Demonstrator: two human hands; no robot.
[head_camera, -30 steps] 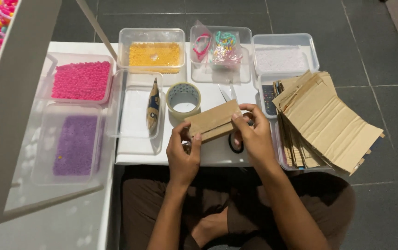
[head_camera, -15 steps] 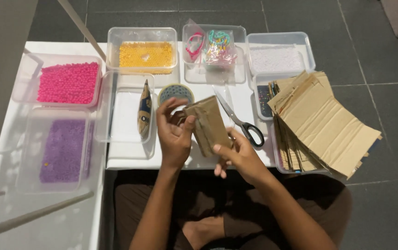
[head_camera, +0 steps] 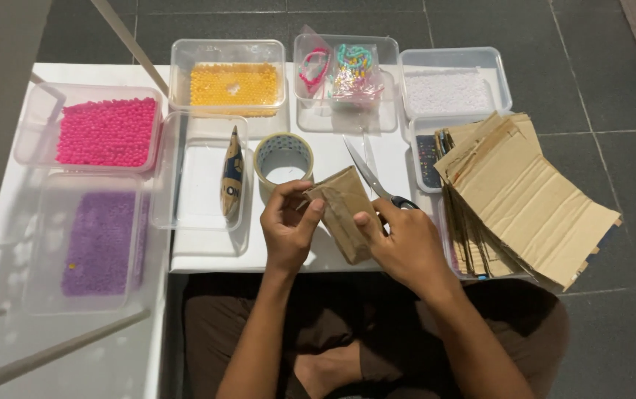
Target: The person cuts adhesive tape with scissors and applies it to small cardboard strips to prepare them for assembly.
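Both hands hold a small folded brown cardboard piece (head_camera: pixel 344 210) above the near edge of the white table (head_camera: pixel 347 151). My left hand (head_camera: pixel 288 229) pinches its upper left corner with thumb and fingers. My right hand (head_camera: pixel 406 244) grips its right side, thumb on the face. A roll of clear tape (head_camera: pixel 283 157) lies just beyond my left hand. Scissors (head_camera: pixel 369 177) with black handles lie behind the cardboard, partly hidden by my right hand.
Clear tubs hold pink beads (head_camera: pixel 107 131), purple beads (head_camera: pixel 100 240), yellow beads (head_camera: pixel 233 83), white beads (head_camera: pixel 447 90) and colourful bracelets (head_camera: pixel 344 70). An open tray (head_camera: pixel 199 210) holds a folded packet (head_camera: pixel 232 177). A stack of flat cardboard sheets (head_camera: pixel 525 199) lies at the right.
The cardboard piece has been turned from lying flat across to standing more upright, and both hands have shifted their grip on it. The camera view moved slightly.
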